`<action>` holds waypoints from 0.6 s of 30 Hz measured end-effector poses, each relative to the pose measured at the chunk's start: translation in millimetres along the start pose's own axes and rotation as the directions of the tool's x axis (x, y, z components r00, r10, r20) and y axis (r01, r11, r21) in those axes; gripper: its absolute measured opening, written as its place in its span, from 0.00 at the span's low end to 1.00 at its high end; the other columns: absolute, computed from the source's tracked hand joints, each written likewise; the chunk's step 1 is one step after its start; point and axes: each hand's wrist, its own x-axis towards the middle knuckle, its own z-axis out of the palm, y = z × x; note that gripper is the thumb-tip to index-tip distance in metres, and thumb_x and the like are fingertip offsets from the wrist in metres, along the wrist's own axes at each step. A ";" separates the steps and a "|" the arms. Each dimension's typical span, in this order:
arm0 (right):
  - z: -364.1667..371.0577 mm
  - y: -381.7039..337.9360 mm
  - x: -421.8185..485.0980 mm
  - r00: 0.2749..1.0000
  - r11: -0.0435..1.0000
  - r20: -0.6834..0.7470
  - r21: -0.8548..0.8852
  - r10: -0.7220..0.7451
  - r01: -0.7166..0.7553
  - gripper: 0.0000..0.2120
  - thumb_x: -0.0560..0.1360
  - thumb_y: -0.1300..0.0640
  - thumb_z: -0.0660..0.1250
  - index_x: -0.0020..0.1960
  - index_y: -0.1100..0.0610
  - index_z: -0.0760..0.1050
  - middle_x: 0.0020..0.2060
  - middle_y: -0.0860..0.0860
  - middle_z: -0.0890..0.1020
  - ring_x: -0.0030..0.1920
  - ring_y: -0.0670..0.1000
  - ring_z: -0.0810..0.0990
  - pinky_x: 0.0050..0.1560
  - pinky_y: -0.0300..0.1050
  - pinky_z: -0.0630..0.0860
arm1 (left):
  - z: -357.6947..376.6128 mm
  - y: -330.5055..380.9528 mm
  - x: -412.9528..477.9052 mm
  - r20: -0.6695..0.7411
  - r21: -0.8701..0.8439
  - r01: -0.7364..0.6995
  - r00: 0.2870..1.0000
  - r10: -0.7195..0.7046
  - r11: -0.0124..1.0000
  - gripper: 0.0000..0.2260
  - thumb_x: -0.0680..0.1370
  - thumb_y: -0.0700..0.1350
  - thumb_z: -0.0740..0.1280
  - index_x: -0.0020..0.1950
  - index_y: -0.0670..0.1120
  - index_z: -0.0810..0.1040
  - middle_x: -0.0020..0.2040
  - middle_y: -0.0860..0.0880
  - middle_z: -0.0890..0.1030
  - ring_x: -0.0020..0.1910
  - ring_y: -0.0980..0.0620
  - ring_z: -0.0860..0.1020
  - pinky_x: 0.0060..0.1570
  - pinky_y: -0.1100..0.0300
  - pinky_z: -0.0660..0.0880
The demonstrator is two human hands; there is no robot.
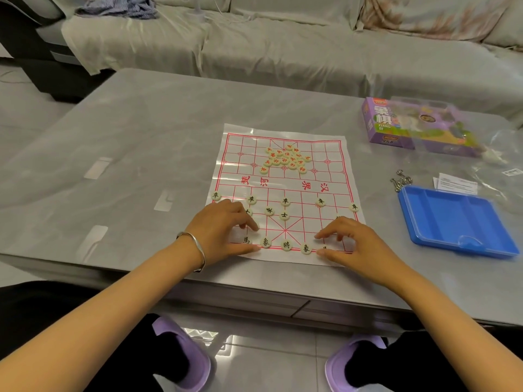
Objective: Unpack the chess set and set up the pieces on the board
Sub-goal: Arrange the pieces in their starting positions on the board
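Box (396, 128) marked 象棋, board (283, 183) reading 楚河 汉界, left hand (223, 227) and right hand (352, 242) over black pieces (286, 245), hands' grip unclear

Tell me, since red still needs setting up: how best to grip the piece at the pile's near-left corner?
Pinch the piece by its rim, coming from above on the near-left: it is a flat disc lying face up, the board is bare there, and the pile crowds its far right.

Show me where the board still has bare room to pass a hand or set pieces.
Free: the river band between the red pile and the black soldier row; the board far corners either side of that pile. Crowded: the near rows under the left hand and right hand.
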 end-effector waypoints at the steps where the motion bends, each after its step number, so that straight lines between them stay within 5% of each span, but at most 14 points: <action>1: -1.0 0.9 -1.1 1.000 1.000 0.024 -0.011 0.000 0.000 0.11 0.69 0.45 0.71 0.51 0.39 0.75 0.51 0.38 0.76 0.53 0.41 0.74 0.54 0.36 0.72 | 1.0 3.8 1.0 -0.004 -0.010 -0.010 1.000 0.010 1.000 0.19 0.71 0.60 0.68 0.58 0.55 0.78 0.53 0.54 0.75 0.49 0.58 0.66 0.52 0.66 0.66; 7: -5.3 4.7 -3.7 0.999 0.999 0.055 -0.052 0.000 0.003 0.12 0.69 0.46 0.72 0.49 0.37 0.74 0.49 0.37 0.75 0.52 0.40 0.74 0.52 0.34 0.72 | 7.3 16.1 7.9 0.039 0.023 -0.013 0.999 0.012 1.000 0.17 0.71 0.61 0.67 0.57 0.57 0.78 0.55 0.52 0.73 0.54 0.53 0.69 0.56 0.62 0.67; 18: -6.0 6.8 -5.4 0.999 0.998 0.003 -0.058 0.033 -0.032 0.10 0.69 0.47 0.72 0.49 0.42 0.76 0.47 0.38 0.76 0.50 0.42 0.75 0.50 0.32 0.70 | 8.8 17.2 9.5 0.053 -0.035 -0.012 0.998 0.013 0.999 0.14 0.71 0.58 0.69 0.55 0.56 0.80 0.51 0.52 0.74 0.48 0.57 0.66 0.50 0.63 0.67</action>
